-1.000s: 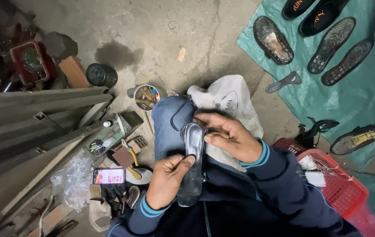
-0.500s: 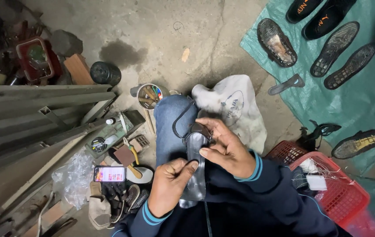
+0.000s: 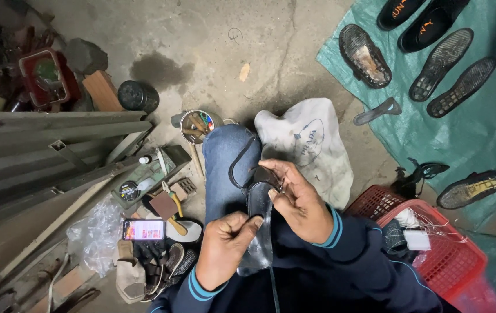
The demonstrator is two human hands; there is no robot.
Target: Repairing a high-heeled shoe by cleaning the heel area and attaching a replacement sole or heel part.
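Soft, even daylight falls on the concrete floor (image 3: pixel 259 40) toward twelve o'clock, the brightest patch here. It dims toward nine o'clock, where the metal sheets (image 3: pixel 45 145) sit grey and the corner behind them goes nearly black. No hard shadows, only a dull one under the dark sleeves at six. The phone screen (image 3: pixel 143 229) glows. Wide-lens bending curves the edges; focus is sharp throughout.

sole (image 3: pixel 258 200): dark glossy rubber | basket (image 3: pixel 451 255): red plastic mesh | floor (image 3: pixel 213 40): rough concrete
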